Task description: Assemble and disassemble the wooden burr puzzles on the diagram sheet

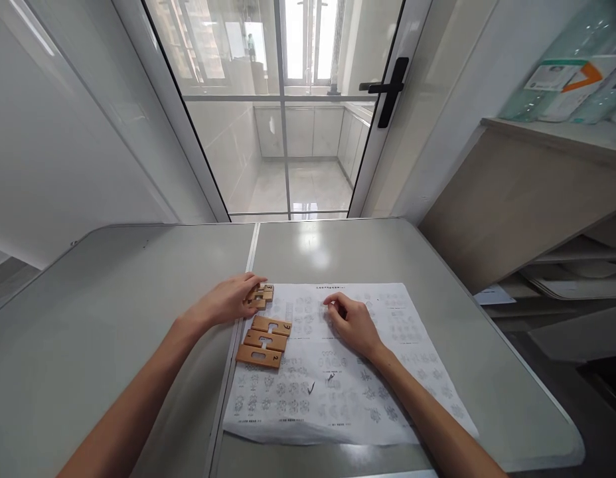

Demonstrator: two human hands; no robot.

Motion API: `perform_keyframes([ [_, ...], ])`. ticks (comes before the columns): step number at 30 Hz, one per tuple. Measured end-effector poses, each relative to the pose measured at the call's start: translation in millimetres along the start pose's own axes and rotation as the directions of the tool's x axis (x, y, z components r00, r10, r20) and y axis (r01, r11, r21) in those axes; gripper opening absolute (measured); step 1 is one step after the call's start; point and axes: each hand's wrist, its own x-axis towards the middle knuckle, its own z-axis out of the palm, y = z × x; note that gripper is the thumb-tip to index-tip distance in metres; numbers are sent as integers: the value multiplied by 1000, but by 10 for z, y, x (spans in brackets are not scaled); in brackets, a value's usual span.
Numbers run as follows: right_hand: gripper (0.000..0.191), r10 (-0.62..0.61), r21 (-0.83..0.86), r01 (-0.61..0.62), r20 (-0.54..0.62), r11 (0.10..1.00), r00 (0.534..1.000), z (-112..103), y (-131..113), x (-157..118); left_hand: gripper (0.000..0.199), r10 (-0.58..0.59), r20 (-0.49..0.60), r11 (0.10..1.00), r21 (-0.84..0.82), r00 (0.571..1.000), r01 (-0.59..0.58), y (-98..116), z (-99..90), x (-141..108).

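My left hand (233,297) reaches in from the left, its fingers and thumb closed around the left side of a small group of wooden puzzle pieces (261,297), which it partly hides. Just below it, three flat wooden plates (263,341) with cut-out slots and dark numerals lie in a row. My right hand (354,325) rests on the printed paper sheet (298,342), fingers curled inward and nothing visible in them. Two small dark metal-looking bits, one a curved piece (310,388) and one a twisted piece (330,376), lie lower on the sheet.
The sheet covers part of a grey table (139,318) with a metal seam (253,245). Beyond the far edge stands a glass door with a black handle (390,89). At right, a shelf (537,172) carries large clear plastic bottles (557,83).
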Motion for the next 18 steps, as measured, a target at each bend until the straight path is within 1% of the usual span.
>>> perform_keyframes([
  [3, 21, 3, 16, -3, 5, 1000, 1000, -1, -21, 6, 63, -22, -76, 999, -42, 997, 19, 39, -15, -24],
  [5, 22, 21, 40, -21, 6, 999, 1000, -5, -34, 10, 68, -3, -134, 994, -110, 991, -11, 136, -29, -45],
  [7, 22, 48, 81, -48, -2, 996, 999, -13, -38, 18, 76, 29, -189, 975, -213, 982, -70, 299, -25, -69],
  [9, 22, 83, 141, -81, -12, 987, 996, -22, -29, 30, 77, 14, -244, 946, -310, 970, -91, 512, 18, -89],
  [11, 23, 122, 203, -115, -22, 972, 992, -29, -10, 45, 77, -5, -258, 920, -379, 966, -96, 745, 109, -97],
  [14, 26, 165, 262, -149, -37, 953, 986, -30, 25, 67, 75, -31, -252, 893, -441, 967, -87, 1068, 309, -82],
  [16, 27, 173, 289, -154, -44, 945, 984, -26, 41, 74, 77, -57, -239, 902, -429, 969, -53, 1248, 454, -64],
  [18, 27, 178, 317, -156, -41, 935, 983, -23, 46, 76, 75, -61, -221, 926, -377, 973, -28, 1403, 583, -50],
])
